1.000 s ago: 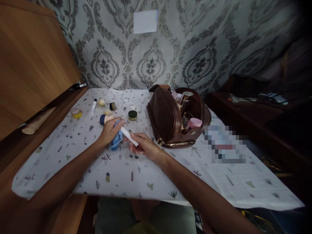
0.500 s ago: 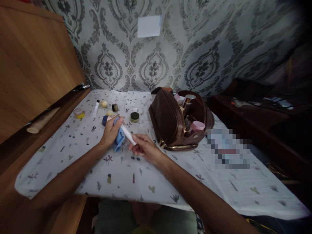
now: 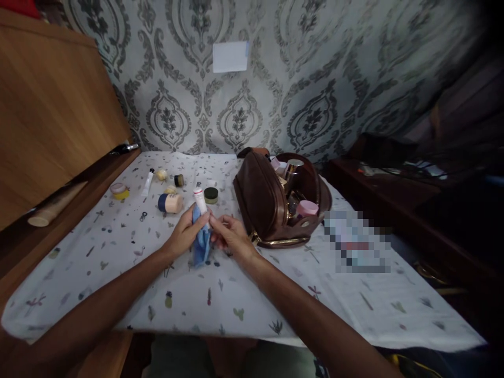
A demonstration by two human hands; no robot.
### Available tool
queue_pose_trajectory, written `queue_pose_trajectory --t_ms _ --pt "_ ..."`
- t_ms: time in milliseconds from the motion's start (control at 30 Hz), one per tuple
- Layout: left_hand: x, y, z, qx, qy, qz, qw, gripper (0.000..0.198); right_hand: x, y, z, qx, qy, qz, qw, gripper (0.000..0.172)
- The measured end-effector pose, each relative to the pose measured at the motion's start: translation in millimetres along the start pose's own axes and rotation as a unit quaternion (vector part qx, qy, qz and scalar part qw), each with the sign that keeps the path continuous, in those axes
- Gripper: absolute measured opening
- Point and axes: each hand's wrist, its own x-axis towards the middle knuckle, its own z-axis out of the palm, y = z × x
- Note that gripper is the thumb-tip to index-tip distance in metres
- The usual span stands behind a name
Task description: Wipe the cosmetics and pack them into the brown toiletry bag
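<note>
"Fingers (image 3: pixel 217 223) of the right hand (image 3: pixel 238 241) in the head view: spread or pinching?"

"Pinching, by the look of it, at the near end of a white tube (image 3: pixel 200 198), remaining fingers curled below. Round the same tube, the left hand (image 3: pixel 185 233), closed, with a blue cloth (image 3: pixel 201 247) between."

"And where, from the brown bag (image 3: pixel 260 194)?"

"Just left of the bag, apart from it, above the patterned tablecloth (image 3: pixel 189 294). Long axis tilted, from the right fingertips up and away, slightly leftward, to a red-banded end. Both hands touching; right one nearer the bag."

"Anything to read?"

"Nothing legible on the tube, any print too small. Likewise on the navy-capped tan bottle (image 3: pixel 173 203), farther left of the bag. To the bag's right, a flat item (image 3: pixel 358 241), blurred into blocks."
</note>
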Motion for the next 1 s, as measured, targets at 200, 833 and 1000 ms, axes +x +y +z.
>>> queue_pose_trajectory --t_ms 200,833,1000 --pt "1.2 1.5 -4.9 0.094 -0.079 -0.026 0.992 0.049 -4.6 -14.1 -1.7 0.024 0.042 -0.14 0.989 0.052" --pt "14.6 5.1 -4.6 -0.254 0.243 -0.169 0.921 0.045 -26.8 -5.1 1.9 -0.337 -0.044 -0.39 0.856 0.023" --pt "16.8 19.7 7.8 -0.285 0.222 -0.168 0.917 0.034 -30.7 -13.5 -0.8 -0.382 -0.046 -0.442 0.81 0.027"
